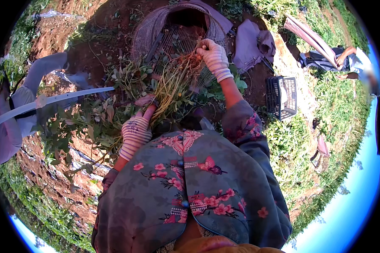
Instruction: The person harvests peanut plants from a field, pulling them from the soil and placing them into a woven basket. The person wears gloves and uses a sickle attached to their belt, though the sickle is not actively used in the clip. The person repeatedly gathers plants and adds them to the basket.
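Note:
My left hand (136,130), in a striped work glove, is closed around the stems of a bundle of uprooted leafy plants (169,91). The stems run up and right to a tangle of reddish roots (194,63). At those roots is my right hand (212,55), in a similar striped glove, its thumb and fingers pinched together; whether something small sits between them cannot be told. Behind the roots a mesh-lined basket or sieve (139,41) lies with its dark opening towards me. Leaves and stems partly hide its lower part.
A black plastic crate (281,98) stands on the ground to the right. Purplish cloth or sacking (247,44) lies beside the mesh. A person (351,63) at the right holds a long pale sack. Another person's sleeve (47,69) shows at left, near a pale curved strip (66,96).

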Demonstrator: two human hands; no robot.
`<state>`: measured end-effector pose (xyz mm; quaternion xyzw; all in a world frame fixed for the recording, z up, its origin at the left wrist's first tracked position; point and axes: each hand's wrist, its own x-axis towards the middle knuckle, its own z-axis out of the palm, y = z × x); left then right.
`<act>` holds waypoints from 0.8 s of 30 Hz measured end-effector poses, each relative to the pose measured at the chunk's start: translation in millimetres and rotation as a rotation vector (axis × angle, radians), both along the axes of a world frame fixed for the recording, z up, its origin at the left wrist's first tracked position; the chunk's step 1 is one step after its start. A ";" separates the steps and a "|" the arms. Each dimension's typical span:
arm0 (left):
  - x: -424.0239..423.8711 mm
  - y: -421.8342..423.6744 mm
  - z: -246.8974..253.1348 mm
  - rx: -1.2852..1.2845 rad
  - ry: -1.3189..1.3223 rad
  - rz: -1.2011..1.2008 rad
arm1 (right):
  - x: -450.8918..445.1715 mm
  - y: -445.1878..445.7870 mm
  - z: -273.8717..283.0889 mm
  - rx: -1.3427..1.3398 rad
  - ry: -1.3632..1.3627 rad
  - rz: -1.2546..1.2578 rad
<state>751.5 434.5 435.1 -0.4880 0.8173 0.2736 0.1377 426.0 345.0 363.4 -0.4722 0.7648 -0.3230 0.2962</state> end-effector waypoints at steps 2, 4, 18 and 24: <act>0.4 -0.6 1.7 -0.006 0.009 0.000 | 7.8 -1.9 -1.1 -0.038 0.203 0.073; 1.6 -1.3 4.9 -0.019 0.009 0.025 | 10.6 -5.9 3.8 0.062 0.159 0.111; 4.8 -4.8 5.8 -0.039 0.022 0.046 | 2.9 22.1 8.4 -0.243 0.580 0.510; 9.6 -2.8 -2.1 -0.086 0.027 0.038 | 21.9 26.2 -1.3 -0.411 0.462 0.333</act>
